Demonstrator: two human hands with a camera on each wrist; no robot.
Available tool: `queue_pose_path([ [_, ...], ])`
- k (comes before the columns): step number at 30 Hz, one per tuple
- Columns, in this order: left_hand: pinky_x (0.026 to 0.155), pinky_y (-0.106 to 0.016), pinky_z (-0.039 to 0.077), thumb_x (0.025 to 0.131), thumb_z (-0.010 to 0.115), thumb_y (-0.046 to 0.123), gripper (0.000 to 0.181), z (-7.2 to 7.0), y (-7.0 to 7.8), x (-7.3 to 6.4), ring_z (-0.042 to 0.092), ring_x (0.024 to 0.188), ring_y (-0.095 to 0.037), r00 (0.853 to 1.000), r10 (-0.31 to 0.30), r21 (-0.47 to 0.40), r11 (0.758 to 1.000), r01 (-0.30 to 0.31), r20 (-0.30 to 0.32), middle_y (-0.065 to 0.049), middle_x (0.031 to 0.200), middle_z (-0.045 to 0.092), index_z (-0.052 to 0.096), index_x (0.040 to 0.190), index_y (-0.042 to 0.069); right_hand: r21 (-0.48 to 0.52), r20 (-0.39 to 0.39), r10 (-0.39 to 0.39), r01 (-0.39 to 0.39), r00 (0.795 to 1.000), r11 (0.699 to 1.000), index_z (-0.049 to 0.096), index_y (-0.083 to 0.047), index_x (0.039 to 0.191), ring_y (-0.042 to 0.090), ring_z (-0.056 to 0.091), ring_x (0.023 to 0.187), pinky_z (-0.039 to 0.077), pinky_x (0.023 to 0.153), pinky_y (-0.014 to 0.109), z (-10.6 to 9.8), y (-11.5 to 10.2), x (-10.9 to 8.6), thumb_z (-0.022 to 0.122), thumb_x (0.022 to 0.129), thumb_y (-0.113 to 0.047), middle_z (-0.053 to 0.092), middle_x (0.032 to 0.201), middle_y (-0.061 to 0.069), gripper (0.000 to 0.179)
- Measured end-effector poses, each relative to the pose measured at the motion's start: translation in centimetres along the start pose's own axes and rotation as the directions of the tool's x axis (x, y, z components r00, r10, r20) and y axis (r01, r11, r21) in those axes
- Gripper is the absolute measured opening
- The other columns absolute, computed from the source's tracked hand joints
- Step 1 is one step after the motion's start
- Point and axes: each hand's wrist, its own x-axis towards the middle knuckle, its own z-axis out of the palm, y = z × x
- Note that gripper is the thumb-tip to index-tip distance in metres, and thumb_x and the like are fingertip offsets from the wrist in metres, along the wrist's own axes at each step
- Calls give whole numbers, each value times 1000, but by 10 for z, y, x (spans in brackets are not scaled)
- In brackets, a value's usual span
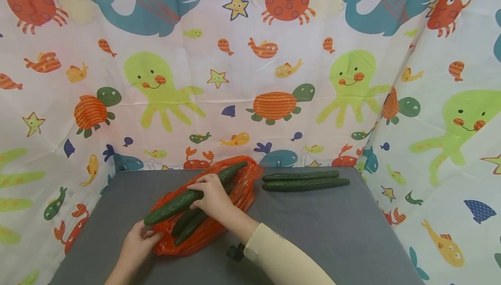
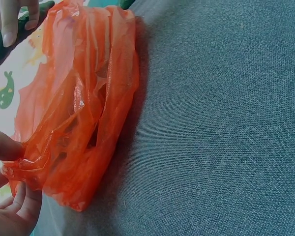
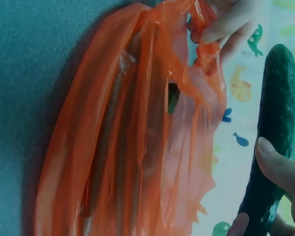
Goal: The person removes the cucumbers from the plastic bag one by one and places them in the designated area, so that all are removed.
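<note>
From my end I counted one raised cucumber point(image 1: 168, 211) gripped in the right hand point(image 1: 214, 198), over one orange bag point(image 1: 203, 242) whose edge the left hand point(image 1: 137, 243) pinched. At least two bagged cucumbers point(image 1: 192, 229) showed inside; two loose cucumbers point(image 1: 305, 185) lay rightward on the gray table point(image 1: 313, 224).

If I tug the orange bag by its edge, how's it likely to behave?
The orange bag will probably fold and drape rather than hold a shape, as its thin, see-through film is heavily wrinkled. It may drag unevenly, since cucumbers weigh part of it down. The edge bunched in the left hand could stretch under a hard pull.
</note>
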Motion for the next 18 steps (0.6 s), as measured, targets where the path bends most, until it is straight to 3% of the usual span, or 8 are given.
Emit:
queue_pose_path([
  [12, 77, -42, 57, 92, 72, 35, 79, -2, 5, 2, 57, 121, -46, 999, -28, 32, 999, 27, 19, -31, 147, 41, 37, 151, -3, 6, -37, 1, -1, 999, 1000, 74, -22, 126, 22, 51, 123, 47, 105, 35, -20, 8, -6, 88, 76, -24, 64, 120, 0, 51],
  [18, 72, -34, 55, 91, 74, 32, 72, 3, 5, 1, 57, 122, -43, 999, -22, 1, 1000, 22, 24, -26, 155, 32, 43, 151, 6, 12, -54, 18, -17, 998, 1000, 73, -21, 126, 23, 51, 123, 47, 105, 36, -33, 18, -9, 88, 77, -23, 64, 120, 1, 51],
])
